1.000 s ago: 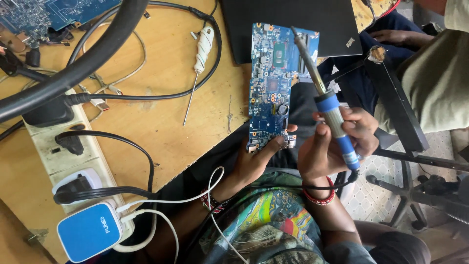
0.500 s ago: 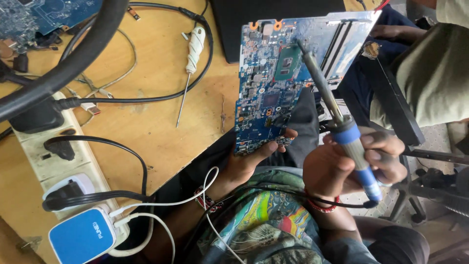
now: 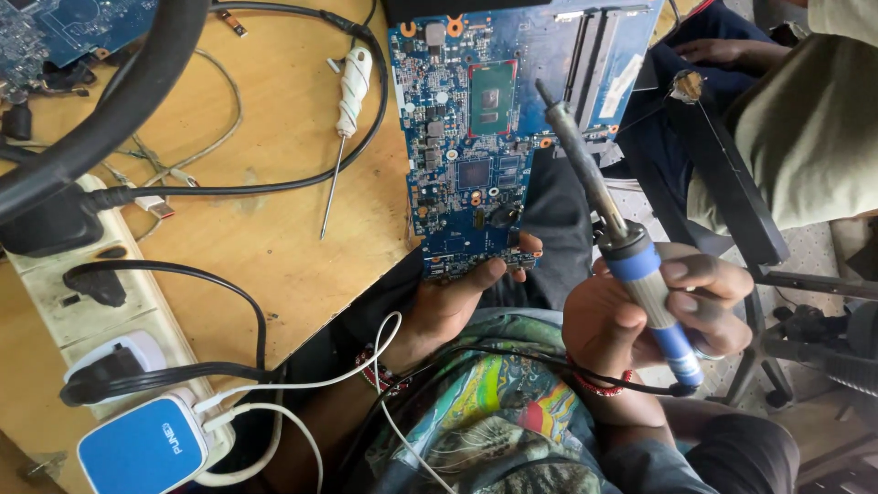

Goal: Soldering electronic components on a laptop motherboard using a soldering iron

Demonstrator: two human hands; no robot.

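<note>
Left hand [image 3: 453, 306] grips the lower edge of a blue rectangular printed circuit board [image 3: 485, 137], thumb over the edge; the board stands tilted, its far end over the wooden surface [image 3: 265, 229], its near end over the person's lap

Right hand [image 3: 654, 316] is clenched round the blue-and-grey handle of a soldering iron with a dark metal shaft [image 3: 604, 215]. The tip sits just beside the board's right-hand part, near a green square chip; whether it touches cannot be told

Progress, as judged: board is presented and iron is brought up to it. No solder wire or fresh joint can be made out, so the soldering itself appears not yet done

Surface: a white-handled screwdriver [image 3: 346, 119] lies left of the board, apart from it. A cream power strip [image 3: 73, 302] carries black plugs and a blue-and-white charger block [image 3: 142, 448], white cable trailing toward the lap. Black cables loop across the wood; a second blue board [image 3: 55, 27] lies at the far left corner

Room: another person in an olive garment [image 3: 814, 137] sits at right beside a black chair frame
</note>
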